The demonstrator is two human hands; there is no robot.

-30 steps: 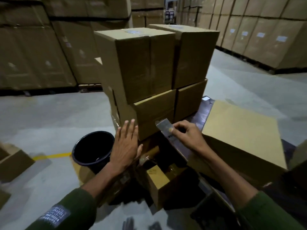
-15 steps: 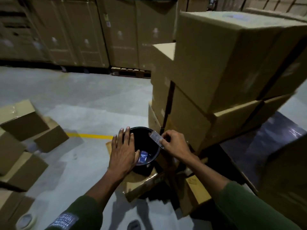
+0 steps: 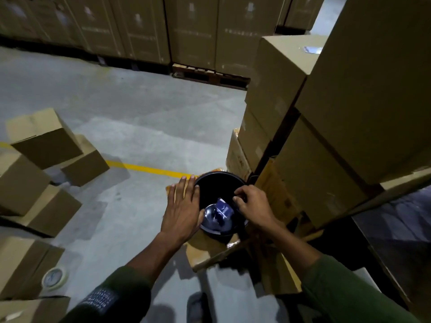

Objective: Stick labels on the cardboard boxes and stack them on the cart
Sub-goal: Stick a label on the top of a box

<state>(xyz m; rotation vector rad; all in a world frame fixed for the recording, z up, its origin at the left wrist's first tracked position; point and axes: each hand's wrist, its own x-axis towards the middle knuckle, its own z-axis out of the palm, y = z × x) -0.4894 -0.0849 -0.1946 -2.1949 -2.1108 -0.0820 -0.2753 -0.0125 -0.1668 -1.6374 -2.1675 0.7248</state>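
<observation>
Brown cardboard boxes (image 3: 349, 113) stand stacked on the dark cart (image 3: 396, 217) at the right; one far box carries a pale label (image 3: 312, 49) on its top. A black bucket (image 3: 217, 177) sits on the floor beside the stack, with blue and white paper scraps (image 3: 221, 212) inside. My left hand (image 3: 184, 210) lies flat and open against the bucket's left rim. My right hand (image 3: 254, 206) hovers over the right rim with fingers curled together; whether a strip is still pinched in them is hidden.
Several loose cardboard boxes (image 3: 46, 141) lie on the concrete floor at the left, with a tape roll (image 3: 54, 277) on one near me. A yellow floor line (image 3: 144, 169) runs past them. Flattened cardboard (image 3: 207, 245) lies under the bucket. Tall palletised cartons (image 3: 186, 31) line the back.
My view turned left and down from the cart to the bucket. My right hand carried a pale strip from the box stack to over the bucket; the strip no longer shows.
</observation>
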